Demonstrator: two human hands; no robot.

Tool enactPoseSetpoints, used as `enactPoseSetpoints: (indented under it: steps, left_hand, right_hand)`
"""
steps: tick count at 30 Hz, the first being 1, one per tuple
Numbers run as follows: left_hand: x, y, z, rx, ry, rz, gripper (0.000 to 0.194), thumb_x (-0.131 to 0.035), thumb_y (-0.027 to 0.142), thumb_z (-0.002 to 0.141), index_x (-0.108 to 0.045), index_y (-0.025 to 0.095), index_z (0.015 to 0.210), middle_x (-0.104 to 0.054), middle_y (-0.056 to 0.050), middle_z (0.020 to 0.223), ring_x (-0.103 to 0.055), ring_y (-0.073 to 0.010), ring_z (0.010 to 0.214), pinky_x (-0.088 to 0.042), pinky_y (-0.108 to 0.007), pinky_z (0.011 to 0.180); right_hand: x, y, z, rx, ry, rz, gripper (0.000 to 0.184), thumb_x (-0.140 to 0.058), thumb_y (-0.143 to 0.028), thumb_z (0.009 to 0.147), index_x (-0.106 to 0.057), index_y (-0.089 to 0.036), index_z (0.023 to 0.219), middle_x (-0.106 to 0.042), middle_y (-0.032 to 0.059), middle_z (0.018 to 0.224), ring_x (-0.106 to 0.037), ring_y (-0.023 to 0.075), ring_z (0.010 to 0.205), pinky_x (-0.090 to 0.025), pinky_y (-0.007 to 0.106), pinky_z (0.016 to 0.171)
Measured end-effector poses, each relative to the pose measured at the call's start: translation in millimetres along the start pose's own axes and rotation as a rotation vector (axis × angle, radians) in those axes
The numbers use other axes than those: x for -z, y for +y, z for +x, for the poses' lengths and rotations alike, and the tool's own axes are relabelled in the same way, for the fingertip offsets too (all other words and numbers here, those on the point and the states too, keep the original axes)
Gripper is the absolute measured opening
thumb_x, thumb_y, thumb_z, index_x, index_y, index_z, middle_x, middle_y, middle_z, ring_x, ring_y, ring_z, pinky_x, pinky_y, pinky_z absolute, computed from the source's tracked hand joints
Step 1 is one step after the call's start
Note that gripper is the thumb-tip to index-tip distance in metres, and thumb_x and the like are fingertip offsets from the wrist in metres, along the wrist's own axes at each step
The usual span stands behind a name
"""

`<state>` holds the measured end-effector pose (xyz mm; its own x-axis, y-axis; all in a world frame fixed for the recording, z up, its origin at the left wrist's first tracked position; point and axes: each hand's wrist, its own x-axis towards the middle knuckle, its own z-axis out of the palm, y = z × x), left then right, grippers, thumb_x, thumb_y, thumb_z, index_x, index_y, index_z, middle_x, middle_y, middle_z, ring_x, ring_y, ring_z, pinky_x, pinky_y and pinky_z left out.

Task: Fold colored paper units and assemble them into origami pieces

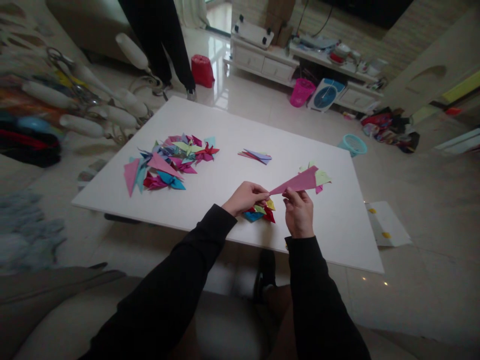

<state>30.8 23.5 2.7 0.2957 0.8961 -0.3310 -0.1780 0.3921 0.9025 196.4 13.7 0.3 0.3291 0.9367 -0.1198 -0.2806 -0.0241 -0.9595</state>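
A long pink folded paper (pixel 298 182) is held between my two hands above the white table (pixel 210 200). My left hand (pixel 247 196) pinches its narrow tip. Closed on its lower edge is my right hand (pixel 299 210), thumb and fingers together. Under and beside my left fingers lie small folded papers (pixel 255 215) in blue, red, yellow and green. Light green folded paper (pixel 323 177) shows just beyond the pink piece's wide end, partly hidden by it. A thin stack of folded strips (pixel 257 156) rests farther back.
A large pile of colourful folded paper pieces (pixel 172 157) covers the table's left part. A person in dark trousers (pixel 165 45) stands beyond the far left corner. On the floor are a light blue basket (pixel 353 145), a pink bin (pixel 302 92) and a red bag (pixel 202 70).
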Motion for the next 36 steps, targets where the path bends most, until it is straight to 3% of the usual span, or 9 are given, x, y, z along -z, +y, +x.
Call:
enactPoseSetpoints:
  steps: [9, 15, 21, 25, 29, 33, 36]
  left_hand:
    - [9.1, 4.2, 0.0, -0.12, 0.131, 0.356, 0.012, -0.068, 0.014, 0.084, -0.075, 0.01, 0.075, -0.072, -0.007, 0.067, -0.063, -0.0138, 0.059, -0.052, -0.026, 0.065]
    - [26.5, 4.4, 0.4, -0.194, 0.185, 0.682, 0.014, -0.07, 0.022, 0.083, -0.079, 0.011, 0.081, -0.075, -0.011, 0.077, -0.065, -0.0191, 0.071, -0.051, -0.03, 0.073]
    - [46.4, 11.4, -2.5, -0.153, 0.127, 0.728, 0.017, -0.067, 0.024, 0.085, -0.079, 0.013, 0.079, -0.075, -0.011, 0.079, -0.067, -0.0213, 0.074, -0.05, -0.03, 0.073]
    - [61.3, 12.2, -1.7, -0.115, 0.267, 0.844, 0.025, -0.056, 0.026, 0.091, -0.076, 0.013, 0.085, -0.075, -0.016, 0.091, -0.069, -0.0273, 0.088, -0.05, -0.035, 0.082]
    - [67.4, 11.8, -5.7, -0.041, 0.317, 0.938, 0.028, -0.051, 0.031, 0.093, -0.072, 0.014, 0.101, -0.073, -0.02, 0.105, -0.068, -0.0302, 0.102, -0.048, -0.037, 0.09]
    - [61.9, 13.5, -10.4, -0.022, 0.246, 0.929, 0.029, -0.052, 0.035, 0.093, -0.069, 0.017, 0.106, -0.073, -0.017, 0.111, -0.068, -0.0301, 0.107, -0.047, -0.037, 0.093]
    - [57.4, 15.6, -12.8, -0.003, 0.232, 0.972, 0.03, -0.051, 0.036, 0.093, -0.069, 0.019, 0.109, -0.074, -0.015, 0.111, -0.069, -0.0297, 0.106, -0.049, -0.038, 0.091]
  right_hand:
    - [7.0, 5.8, 2.2, 0.155, 0.081, -0.068, 0.03, -0.092, -0.032, 0.061, -0.069, -0.016, 0.074, -0.07, 0.0008, 0.068, -0.065, 0.0133, 0.062, -0.052, 0.029, 0.065]
    - [13.7, 9.4, 7.8, 0.112, 0.061, -0.071, 0.029, -0.09, -0.034, 0.063, -0.068, -0.018, 0.073, -0.068, -0.0016, 0.067, -0.067, 0.0134, 0.063, -0.054, 0.029, 0.066]
    - [17.5, 12.9, 15.2, 0.026, 0.049, -0.081, 0.033, -0.092, -0.03, 0.056, -0.069, -0.018, 0.074, -0.068, -0.0022, 0.067, -0.067, 0.0123, 0.06, -0.055, 0.026, 0.061]
    - [14.5, 20.2, 33.7, 0.016, 0.124, -0.029, 0.035, -0.093, -0.025, 0.054, -0.066, -0.018, 0.075, -0.07, -0.0012, 0.068, -0.07, 0.0129, 0.062, -0.059, 0.025, 0.062]
    - [-11.4, 31.1, 78.9, -0.053, 0.18, -0.022, 0.032, -0.089, -0.017, 0.06, -0.06, -0.017, 0.074, -0.068, -0.0024, 0.063, -0.069, 0.0103, 0.062, -0.058, 0.019, 0.063]
    - [-59.8, 45.7, 137.8, -0.127, 0.147, -0.138, 0.024, -0.077, -0.012, 0.075, -0.054, -0.018, 0.072, -0.063, -0.0035, 0.064, -0.065, 0.0073, 0.062, -0.057, 0.015, 0.062]
    - [-92.9, 60.6, 173.6, -0.118, 0.108, -0.218, 0.025, -0.073, -0.013, 0.079, -0.05, -0.02, 0.072, -0.06, -0.0038, 0.066, -0.062, 0.0083, 0.061, -0.057, 0.017, 0.062]
